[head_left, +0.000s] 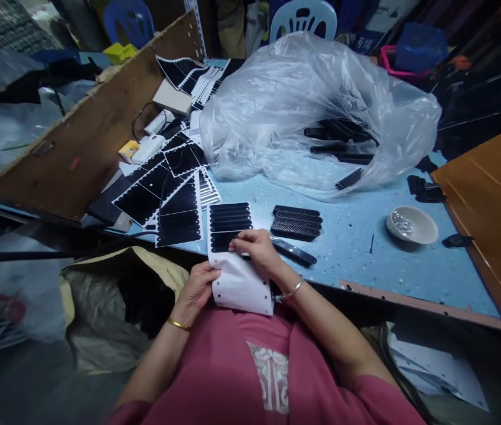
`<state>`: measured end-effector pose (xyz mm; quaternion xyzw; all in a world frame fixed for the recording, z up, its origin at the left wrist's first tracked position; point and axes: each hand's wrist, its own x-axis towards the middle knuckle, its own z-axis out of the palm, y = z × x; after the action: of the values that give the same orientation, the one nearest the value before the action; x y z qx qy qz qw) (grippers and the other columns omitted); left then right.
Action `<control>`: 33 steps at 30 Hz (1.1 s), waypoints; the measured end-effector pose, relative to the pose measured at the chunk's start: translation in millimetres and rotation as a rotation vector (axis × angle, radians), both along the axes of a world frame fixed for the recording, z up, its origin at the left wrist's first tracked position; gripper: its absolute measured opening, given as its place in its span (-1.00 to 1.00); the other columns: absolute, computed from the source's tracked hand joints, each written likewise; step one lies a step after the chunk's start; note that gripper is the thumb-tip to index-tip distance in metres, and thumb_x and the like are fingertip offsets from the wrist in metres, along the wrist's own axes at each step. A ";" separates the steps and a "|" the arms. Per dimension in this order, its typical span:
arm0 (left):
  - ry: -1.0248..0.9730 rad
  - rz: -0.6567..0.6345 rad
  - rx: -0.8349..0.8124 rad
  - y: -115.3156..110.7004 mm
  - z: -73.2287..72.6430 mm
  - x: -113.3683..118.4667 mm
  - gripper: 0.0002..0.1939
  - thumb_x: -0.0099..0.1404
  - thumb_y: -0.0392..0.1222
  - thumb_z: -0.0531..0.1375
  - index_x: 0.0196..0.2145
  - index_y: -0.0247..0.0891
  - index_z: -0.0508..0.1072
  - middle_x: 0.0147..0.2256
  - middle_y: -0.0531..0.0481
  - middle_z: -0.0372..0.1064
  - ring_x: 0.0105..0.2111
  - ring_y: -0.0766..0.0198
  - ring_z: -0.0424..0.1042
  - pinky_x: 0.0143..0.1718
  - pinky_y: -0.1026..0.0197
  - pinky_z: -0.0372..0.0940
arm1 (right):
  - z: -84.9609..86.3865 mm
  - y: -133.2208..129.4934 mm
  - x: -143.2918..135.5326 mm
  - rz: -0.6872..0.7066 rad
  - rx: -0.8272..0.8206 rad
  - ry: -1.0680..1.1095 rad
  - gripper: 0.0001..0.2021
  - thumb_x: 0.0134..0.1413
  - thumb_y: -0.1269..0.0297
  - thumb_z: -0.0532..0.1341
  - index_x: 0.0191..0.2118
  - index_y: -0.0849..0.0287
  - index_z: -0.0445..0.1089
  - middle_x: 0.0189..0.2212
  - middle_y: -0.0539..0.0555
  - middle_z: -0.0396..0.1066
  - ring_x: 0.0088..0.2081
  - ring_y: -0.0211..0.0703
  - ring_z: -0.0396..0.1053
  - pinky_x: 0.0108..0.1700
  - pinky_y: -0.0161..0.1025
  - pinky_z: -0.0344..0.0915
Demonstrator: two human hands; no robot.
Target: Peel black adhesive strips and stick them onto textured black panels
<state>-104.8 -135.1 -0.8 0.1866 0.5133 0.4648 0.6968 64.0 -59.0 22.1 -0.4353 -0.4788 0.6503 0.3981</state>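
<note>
A white backing sheet with long black stickers (230, 218) hangs partly over the table's front edge, its bare white part (241, 283) towards my body. My left hand (198, 286) pinches the sheet's left edge between thumb and fingers. Over the lowest black strips, my right hand (254, 248) has its fingertips pinched together at one sticker's end; part of that strip is hidden under the hand. Just right of it lies a single glossy black bar (293, 251). Behind the bar sits a row of black perforated strips (297, 222) side by side.
More black sticker sheets (179, 212) overlap at the left beside a wooden board (100, 118). A large clear plastic bag (277, 106) with black parts covers the back. At right stand a white bowl (423, 227) of small metal pieces and an orange panel (494, 224). An open sack (95, 330) is below left.
</note>
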 end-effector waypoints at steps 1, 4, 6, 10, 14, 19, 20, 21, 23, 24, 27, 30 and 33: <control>0.013 0.020 0.004 2.6 1.9 -0.3 -0.57 -0.25 -0.31 0.46 -0.32 -0.39 0.61 -0.44 -0.10 0.54 -0.48 0.28 0.44 -0.36 0.27 0.31 | 3.5 1.6 4.8 -0.115 -0.019 0.118 -0.79 -0.05 0.17 0.31 -0.47 0.22 0.42 -0.53 0.02 0.48 -0.50 -0.24 0.42 -0.37 -0.26 0.37; 0.138 0.078 0.036 14.5 6.5 -1.6 -0.46 -0.23 -0.25 0.45 -0.20 -0.42 0.56 -0.49 -0.05 0.49 -0.52 0.29 0.41 -0.42 0.27 0.27 | 25.6 9.0 31.2 -0.394 0.083 0.251 -0.74 -0.09 0.11 0.38 -0.39 0.19 0.43 -0.48 0.03 0.52 -0.48 -0.21 0.48 -0.32 -0.19 0.46; 0.305 0.104 0.094 25.2 8.5 -2.5 -0.36 -0.16 -0.18 0.42 -0.07 -0.45 0.50 -0.57 0.05 0.41 -0.58 0.32 0.34 -0.47 0.29 0.22 | 43.4 12.4 57.0 -0.538 0.229 0.211 -0.75 -0.06 0.12 0.38 -0.32 0.17 0.45 -0.45 0.02 0.52 -0.45 -0.19 0.49 -0.31 -0.16 0.48; 0.939 0.011 0.304 48.2 14.1 -4.6 -0.36 0.00 -0.23 0.30 0.09 -0.39 0.42 -0.65 0.15 0.25 -0.59 0.28 0.28 -0.44 0.24 0.18 | 62.4 1.0 105.6 -0.624 0.460 -0.071 -0.73 -0.11 0.16 0.43 -0.27 0.14 0.51 -0.43 0.01 0.52 -0.44 -0.18 0.48 -0.33 -0.16 0.48; 1.463 -0.186 0.508 64.0 25.7 -2.2 -0.54 0.06 -0.31 0.24 -0.03 -0.29 0.53 -0.47 -0.08 0.43 -0.39 0.10 0.41 -0.25 0.13 0.23 | 50.9 -27.6 125.6 -0.505 0.648 -0.496 -0.88 -0.01 0.21 0.37 -0.43 0.13 0.52 -0.50 0.02 0.49 -0.47 -0.21 0.41 -0.40 -0.23 0.37; 1.099 -0.102 0.574 58.8 47.4 39.2 -0.79 0.09 -0.16 0.31 -0.31 -0.30 0.57 -0.46 -0.10 0.45 -0.42 0.15 0.42 -0.30 0.17 0.28 | 27.6 -47.2 118.0 -0.330 0.661 -0.531 -0.85 0.10 0.30 0.26 -0.46 0.15 0.50 -0.57 0.01 0.43 -0.53 -0.25 0.37 -0.50 -0.31 0.27; 0.882 -0.166 0.546 55.0 51.6 52.7 -0.78 0.10 -0.09 0.32 -0.36 -0.31 0.55 -0.48 -0.08 0.44 -0.48 0.21 0.40 -0.37 0.20 0.28 | 25.0 -48.3 114.7 -0.298 0.663 -0.515 -0.86 0.10 0.31 0.26 -0.45 0.15 0.50 -0.56 0.01 0.43 -0.52 -0.25 0.38 -0.50 -0.32 0.28; 0.651 -0.274 0.499 51.1 55.2 66.5 -0.74 0.10 -0.04 0.33 -0.39 -0.32 0.53 -0.49 -0.07 0.45 -0.53 0.25 0.39 -0.43 0.23 0.27 | 23.1 -49.0 111.4 -0.268 0.672 -0.507 -0.87 0.10 0.32 0.26 -0.44 0.15 0.50 -0.55 0.02 0.45 -0.51 -0.24 0.39 -0.48 -0.32 0.29; 0.306 -0.436 0.400 45.5 59.6 90.6 -0.69 0.07 0.00 0.36 -0.44 -0.34 0.50 -0.53 -0.05 0.43 -0.58 0.31 0.37 -0.51 0.28 0.24 | 20.8 -50.3 106.9 -0.210 0.706 -0.513 -0.87 0.12 0.35 0.24 -0.43 0.15 0.50 -0.54 0.02 0.46 -0.49 -0.24 0.41 -0.45 -0.31 0.33; 0.199 -0.478 0.354 44.6 60.0 99.7 -0.68 0.05 0.00 0.37 -0.47 -0.35 0.49 -0.56 -0.04 0.42 -0.61 0.33 0.36 -0.54 0.30 0.22 | 20.2 -51.2 106.5 -0.185 0.728 -0.525 -0.87 0.13 0.37 0.23 -0.41 0.14 0.50 -0.54 0.02 0.46 -0.49 -0.24 0.42 -0.44 -0.31 0.34; 0.076 -0.458 0.247 49.8 55.2 112.3 -0.66 0.01 -0.02 0.41 -0.51 -0.35 0.45 -0.61 -0.03 0.41 -0.66 0.37 0.34 -0.63 0.36 0.11 | 18.5 -55.2 116.5 -0.187 0.825 -0.600 -0.87 0.15 0.40 0.20 -0.23 0.13 0.50 -0.41 0.07 0.51 -0.38 -0.18 0.47 -0.34 -0.25 0.42; 0.047 -0.386 0.172 60.4 46.5 110.3 -0.66 -0.03 -0.05 0.43 -0.50 -0.36 0.45 -0.62 -0.06 0.43 -0.68 0.37 0.36 -0.66 0.39 0.07 | 16.5 -60.6 139.5 -0.280 0.926 -0.765 -0.78 0.15 0.38 0.22 -0.07 0.16 0.45 -0.21 0.20 0.52 -0.20 -0.05 0.49 -0.21 -0.11 0.45; 0.018 -0.377 0.131 67.7 40.1 107.7 -0.66 -0.05 -0.06 0.43 -0.50 -0.38 0.44 -0.62 -0.09 0.45 -0.69 0.37 0.36 -0.66 0.40 0.11 | 13.6 -67.2 159.5 -0.251 0.958 -0.877 -0.80 0.15 0.40 0.23 -0.09 0.19 0.45 -0.29 0.19 0.51 -0.28 -0.06 0.46 -0.27 -0.12 0.42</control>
<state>2.9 -67.4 39.3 0.3286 0.4442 0.3567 0.7533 223.6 -126.2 35.7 -0.4869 -0.7785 0.0764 0.3885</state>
